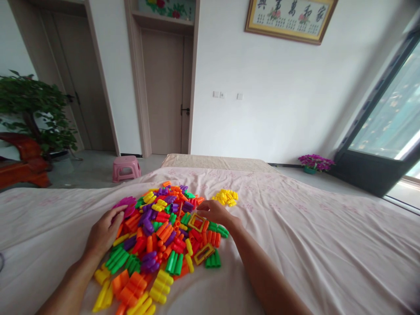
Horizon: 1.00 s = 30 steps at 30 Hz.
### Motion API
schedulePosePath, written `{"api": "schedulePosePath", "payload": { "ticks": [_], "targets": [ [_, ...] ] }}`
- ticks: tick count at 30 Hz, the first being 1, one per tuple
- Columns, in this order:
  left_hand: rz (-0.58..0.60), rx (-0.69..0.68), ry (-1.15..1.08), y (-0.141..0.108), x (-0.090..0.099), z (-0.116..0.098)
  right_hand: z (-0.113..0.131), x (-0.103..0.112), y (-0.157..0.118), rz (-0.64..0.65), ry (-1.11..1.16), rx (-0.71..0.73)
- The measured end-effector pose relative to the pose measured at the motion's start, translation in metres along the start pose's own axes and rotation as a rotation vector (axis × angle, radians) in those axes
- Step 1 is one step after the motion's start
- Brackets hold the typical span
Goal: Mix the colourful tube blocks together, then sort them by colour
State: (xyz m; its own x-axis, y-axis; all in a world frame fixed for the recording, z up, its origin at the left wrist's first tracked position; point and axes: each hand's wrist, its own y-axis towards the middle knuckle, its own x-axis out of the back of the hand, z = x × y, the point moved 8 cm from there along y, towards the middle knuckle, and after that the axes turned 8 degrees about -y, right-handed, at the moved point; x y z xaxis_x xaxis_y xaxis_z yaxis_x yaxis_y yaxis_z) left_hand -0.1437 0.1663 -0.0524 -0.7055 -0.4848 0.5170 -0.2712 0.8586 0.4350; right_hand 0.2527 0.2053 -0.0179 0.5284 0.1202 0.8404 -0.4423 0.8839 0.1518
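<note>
Both hands are at a heap of plastic blocks (166,232) spread over a pale cloth (282,245), and the step in hand looks like picking through loose pieces. The left hand (104,229) lies at the heap's left edge, fingers partly bent and touching a magenta piece (128,202); whether it grips that piece or merely rests on it, I cannot tell. The right hand (215,211) hangs over the far right side of the heap, fingers curled loosely downward; its fingertips give no clear view of anything held, so its grip is uncertain too. Just beyond it sits a small pile of yellow blocks (225,197) (the only group lying apart from the mixed colours). The next move would seem to call for a light fingertip pinch on a single block, without dragging its crowded neighbours along.
</note>
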Motion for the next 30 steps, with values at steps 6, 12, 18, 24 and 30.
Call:
{"api": "schedulePosePath", "payload": {
  "ticks": [6,12,18,24,30],
  "targets": [
    [0.012,0.022,0.003,0.0,0.0,0.002,-0.002,-0.006,-0.002,0.094,0.044,-0.016],
    [0.013,0.021,0.002,0.0,0.0,0.0,-0.007,-0.004,0.0,0.076,0.022,-0.045],
    [0.004,0.006,0.008,-0.001,0.001,-0.003,0.004,-0.011,0.0,-0.006,-0.221,-0.032],
    [0.012,0.002,-0.003,0.0,-0.001,0.001,0.006,-0.016,-0.002,0.007,-0.2,-0.093],
    [0.026,0.024,0.004,0.0,-0.002,0.002,0.0,-0.026,0.001,0.001,0.041,-0.113]
  ]
}}
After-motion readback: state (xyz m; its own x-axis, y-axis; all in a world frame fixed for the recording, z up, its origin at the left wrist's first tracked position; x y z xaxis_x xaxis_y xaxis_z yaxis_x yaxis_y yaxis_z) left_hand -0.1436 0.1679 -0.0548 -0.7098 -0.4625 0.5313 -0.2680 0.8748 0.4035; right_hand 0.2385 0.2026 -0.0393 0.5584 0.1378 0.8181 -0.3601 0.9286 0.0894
